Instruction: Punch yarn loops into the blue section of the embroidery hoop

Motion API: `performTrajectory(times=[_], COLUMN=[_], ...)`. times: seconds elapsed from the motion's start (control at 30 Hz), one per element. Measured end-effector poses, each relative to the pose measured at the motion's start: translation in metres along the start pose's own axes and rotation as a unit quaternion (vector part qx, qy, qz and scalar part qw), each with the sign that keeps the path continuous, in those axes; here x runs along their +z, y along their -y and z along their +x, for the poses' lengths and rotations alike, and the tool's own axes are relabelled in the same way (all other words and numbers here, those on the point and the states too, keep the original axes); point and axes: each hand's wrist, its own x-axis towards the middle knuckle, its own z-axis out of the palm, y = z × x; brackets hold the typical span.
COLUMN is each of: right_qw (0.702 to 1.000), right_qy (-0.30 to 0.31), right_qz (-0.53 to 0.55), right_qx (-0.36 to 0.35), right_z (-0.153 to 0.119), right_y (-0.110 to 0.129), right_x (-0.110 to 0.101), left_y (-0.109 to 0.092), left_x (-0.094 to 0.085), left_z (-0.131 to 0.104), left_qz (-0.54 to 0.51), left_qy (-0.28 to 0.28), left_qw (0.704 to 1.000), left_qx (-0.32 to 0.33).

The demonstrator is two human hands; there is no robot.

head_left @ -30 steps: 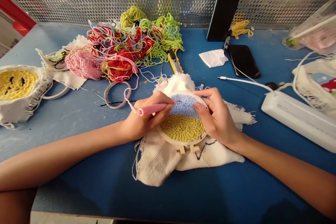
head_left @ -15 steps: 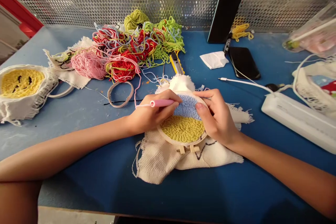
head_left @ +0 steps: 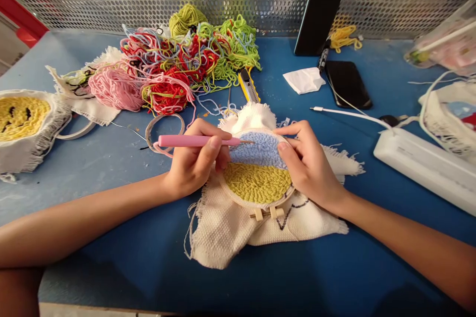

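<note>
Between the fingers of my left hand (head_left: 197,158) is a pink punch needle (head_left: 186,141), held almost level. Its thin metal tip points right, over the blue loops of the work, and pink yarn trails from its back end. My right hand (head_left: 308,158) is closed on the right rim of a round embroidery hoop (head_left: 238,199), thumb on top; its other fingers are partly hidden behind. Blue looped yarn (head_left: 256,151) fills the hoop's upper part, and yellow looped yarn (head_left: 258,183) the lower. Cream cloth (head_left: 219,228) with frayed edges spreads out around the hoop.
A tangled yarn heap (head_left: 171,64) lies at the back left, with a yellow cutter (head_left: 247,85) beside it. Further right are a black phone (head_left: 347,84), a standing dark panel (head_left: 323,10) and a white power strip (head_left: 427,168). Another yellow piece (head_left: 22,116) sits far left.
My left hand has drawn back left from the hoop, and the punch needle's tip now shows above the blue loops. My right hand keeps its hold. The view has shifted slightly.
</note>
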Motion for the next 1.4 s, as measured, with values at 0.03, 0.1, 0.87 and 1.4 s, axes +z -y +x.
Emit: performTrajectory(times=[0.03,0.1,0.87,1.4], right_qw=[1.0,1.0,1.0,1.0], right_qy=[0.0,0.001,0.004,-0.002], right_qz=[-0.001,-0.003,-0.013,-0.009], right_qx=[0.001,0.003,-0.028,-0.027], right_z=[0.0,0.0,-0.004,-0.006], right_y=[0.0,0.0,0.002,0.001], right_x=[0.0,0.0,-0.001,-0.001], left_y=[0.0,0.001,-0.013,-0.01], left_x=[0.0,0.0,0.004,0.002], left_z=[0.0,-0.001,0.014,0.02], left_qz=[-0.002,-0.001,0.173,0.213], left_qy=[-0.006,-0.013,0.069,0.147], left_qw=[1.0,1.0,0.982,0.965], left_qx=[-0.005,-0.011,-0.014,0.031])
